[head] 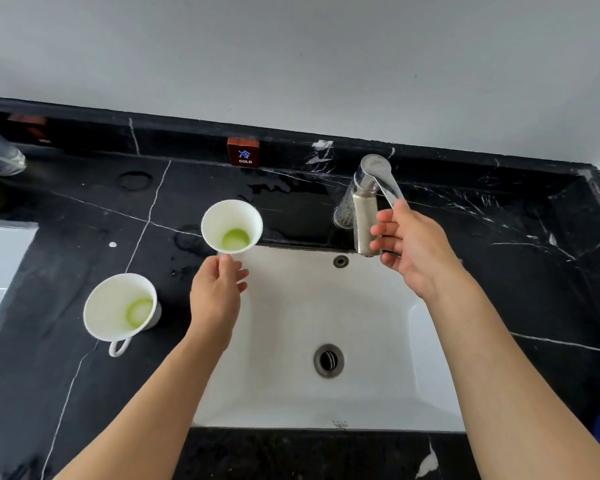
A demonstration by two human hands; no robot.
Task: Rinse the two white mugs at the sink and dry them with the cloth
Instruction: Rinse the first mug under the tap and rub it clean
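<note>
While left hand [219, 289] pinches one white mug [231, 226] in its fingers at back-left corner of sink [291, 323], right hand [413, 247] fingers loosely spread at faucet lever [385, 183], second mug [118, 306] upright on surface [84, 220] beside sink

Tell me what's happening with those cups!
Someone is getting ready to rinse two white mugs. The left grip holds one mug at the back edge of the sink, while the right grip touches the tap lever. No water is running yet. The other mug stands on the black counter. Both have green dregs inside.
</note>
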